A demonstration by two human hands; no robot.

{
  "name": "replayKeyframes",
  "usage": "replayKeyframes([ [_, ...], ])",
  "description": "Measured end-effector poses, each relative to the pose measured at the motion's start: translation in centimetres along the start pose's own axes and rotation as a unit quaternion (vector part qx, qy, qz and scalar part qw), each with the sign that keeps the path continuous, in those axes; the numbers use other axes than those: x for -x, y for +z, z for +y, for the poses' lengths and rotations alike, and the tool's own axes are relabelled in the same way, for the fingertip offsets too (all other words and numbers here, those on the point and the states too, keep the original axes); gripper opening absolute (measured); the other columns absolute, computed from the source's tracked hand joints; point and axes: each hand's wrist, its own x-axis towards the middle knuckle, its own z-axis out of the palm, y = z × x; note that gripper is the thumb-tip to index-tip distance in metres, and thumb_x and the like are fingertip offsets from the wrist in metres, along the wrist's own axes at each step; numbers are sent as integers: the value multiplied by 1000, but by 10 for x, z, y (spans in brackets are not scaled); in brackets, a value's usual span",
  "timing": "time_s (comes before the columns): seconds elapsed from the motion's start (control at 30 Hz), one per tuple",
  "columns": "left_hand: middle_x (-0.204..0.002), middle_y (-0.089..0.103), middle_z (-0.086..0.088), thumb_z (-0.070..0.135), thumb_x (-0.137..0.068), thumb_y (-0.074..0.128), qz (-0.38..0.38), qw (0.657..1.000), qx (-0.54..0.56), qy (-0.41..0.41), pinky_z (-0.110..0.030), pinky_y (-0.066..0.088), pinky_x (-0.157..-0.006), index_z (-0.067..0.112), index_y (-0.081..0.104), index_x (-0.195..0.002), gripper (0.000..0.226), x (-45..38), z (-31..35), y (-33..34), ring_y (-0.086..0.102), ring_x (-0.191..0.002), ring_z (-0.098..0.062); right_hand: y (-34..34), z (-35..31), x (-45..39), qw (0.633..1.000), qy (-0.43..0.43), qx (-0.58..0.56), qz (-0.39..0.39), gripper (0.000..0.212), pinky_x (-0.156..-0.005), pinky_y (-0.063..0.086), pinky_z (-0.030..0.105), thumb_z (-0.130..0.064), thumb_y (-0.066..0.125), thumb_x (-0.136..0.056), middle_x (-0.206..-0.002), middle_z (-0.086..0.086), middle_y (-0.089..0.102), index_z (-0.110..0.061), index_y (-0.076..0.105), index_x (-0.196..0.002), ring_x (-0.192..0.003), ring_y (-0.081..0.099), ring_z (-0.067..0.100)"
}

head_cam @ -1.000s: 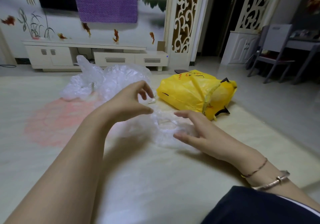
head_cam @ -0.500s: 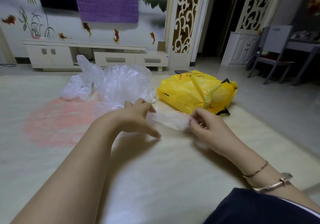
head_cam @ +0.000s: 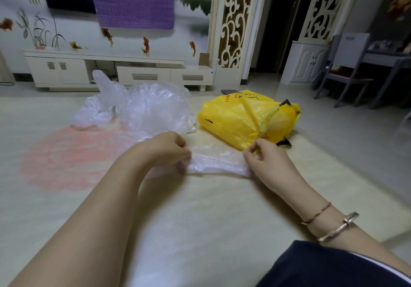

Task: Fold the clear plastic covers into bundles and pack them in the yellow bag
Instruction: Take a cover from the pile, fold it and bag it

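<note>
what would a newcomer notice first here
Probably the bright yellow bag lying on the floor right of centre, the one strong colour. Then the clear plastic cover stretched between the left hand and right hand in front of it, with a crumpled pile of clear covers behind.

Living room floor, low cabinet, chair, carved screens.
Pale rug [head_cam: 200, 220] with pink round patch [head_cam: 73, 155] covers floor. White low TV cabinet [head_cam: 120, 71] along back wall, purple cloth [head_cam: 133, 0] hanging above it, fish and plant decals on wall. Carved cream lattice panels [head_cam: 233, 20] flank dark doorway. White cupboard [head_cam: 304, 62] at right, grey chair [head_cam: 347, 64] beside a grey bench [head_cam: 387, 56]. Small dark flat item [head_cam: 229, 91] on floor near cabinet, too small to tell.
</note>
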Motion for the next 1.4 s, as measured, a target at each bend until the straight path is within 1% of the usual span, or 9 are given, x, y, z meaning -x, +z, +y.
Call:
replayKeyframes([
  [0.17,-65,63,3,18,-78,67,11,1000,-19,-10,-20,37,-50,17,61,-73,8,0,-3,3,51,-54,-12,0,0,4,991,-20,134,-7,12,-56,34,35,-29,52,-89,-80,1,57,-20,48,-94,-80,54,26],
  [0.33,-90,64,0,22,-76,73,17,1000,2,-18,-20,39,-49,19,61,-91,19,2,-4,-3,58,-67,-14,0,2,7,977,-32,210,-7,20,-61,33,33,-41,48,-91,-94,0,49,-21,47,-92,-86,54,27],
  [0.53,-73,54,2,23,-79,76,80,988,116,64,-14,33,-42,17,62,-98,24,16,22,-13,45,-54,-10,-4,3,8,997,-26,68,8,19,-58,36,35,-27,56,-84,-73,-3,50,-17,47,-70,-69,49,17],
  [0.63,-62,67,0,30,-89,64,-40,984,152,81,-20,39,-53,19,63,-104,18,26,37,-11,50,-51,-10,-6,1,4,996,5,-83,40,21,-53,33,30,-17,59,-84,-53,-9,45,-16,45,-68,-53,40,9],
  [0.73,-80,75,-6,32,-99,48,-137,980,127,69,-21,48,-67,30,56,-121,24,27,45,4,64,-62,-11,-7,-2,-1,971,59,-233,13,21,-40,28,20,-4,56,-87,-38,-12,35,-15,44,-74,-37,30,5],
  [0.9,-90,65,5,32,-97,51,-14,993,56,102,-16,41,-63,29,64,-120,26,9,42,27,56,-73,-6,-12,-5,4,941,78,-315,-93,12,-43,29,23,-2,50,-91,-55,3,39,-13,49,-95,-45,36,15],
  [1.07,-93,53,3,32,-89,62,73,988,5,135,-19,38,-71,29,72,-106,20,-1,32,49,51,-84,-8,-12,-9,9,942,-26,-288,-172,30,-40,26,24,-1,41,-92,-67,18,49,-14,65,-80,-42,36,19],
  [1.23,-103,43,1,42,-78,73,84,988,-1,131,-32,39,-95,33,69,-107,31,-9,22,54,38,-111,-21,-13,-5,8,947,-126,-220,-198,37,-68,43,24,-1,40,-75,-90,-4,71,-15,72,-90,-84,61,19],
  [1.4,-96,41,11,51,-69,75,72,988,8,139,-36,40,-99,35,64,-111,46,-11,20,52,40,-112,-19,-9,8,8,964,-170,-117,-168,22,-66,37,16,-12,69,-83,-94,-9,61,-30,67,-96,-77,48,8],
])
